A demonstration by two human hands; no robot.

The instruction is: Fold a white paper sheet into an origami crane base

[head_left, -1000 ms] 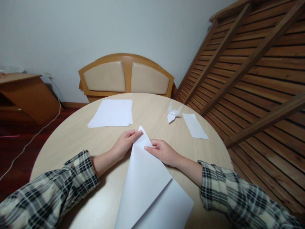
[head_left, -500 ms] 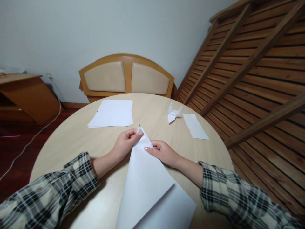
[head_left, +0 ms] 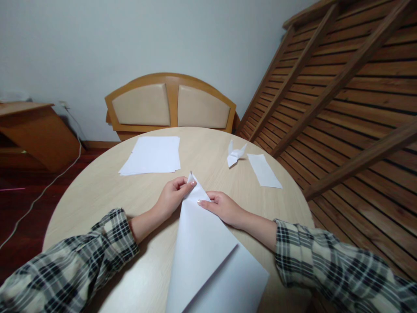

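Observation:
A white sheet of paper (head_left: 203, 243), folded over into a long triangle, lies on the round light-wood table (head_left: 104, 191) in front of me. My left hand (head_left: 172, 195) pinches the pointed far tip of the fold between thumb and fingers. My right hand (head_left: 223, 208) rests on the paper's right edge just below the tip, fingers curled and pressing it down. Both forearms wear plaid sleeves.
A stack of white sheets (head_left: 151, 155) lies at the table's far left. A small folded paper crane (head_left: 235, 154) and a narrow paper strip (head_left: 263, 170) lie at the far right. A wooden chair back (head_left: 170, 106) stands behind the table; a slatted wooden frame (head_left: 342, 95) leans at right.
The left hand's pinch on the paper tip has tightened slightly, lifting the tip a little. The view shifted slightly; both hands stay in place.

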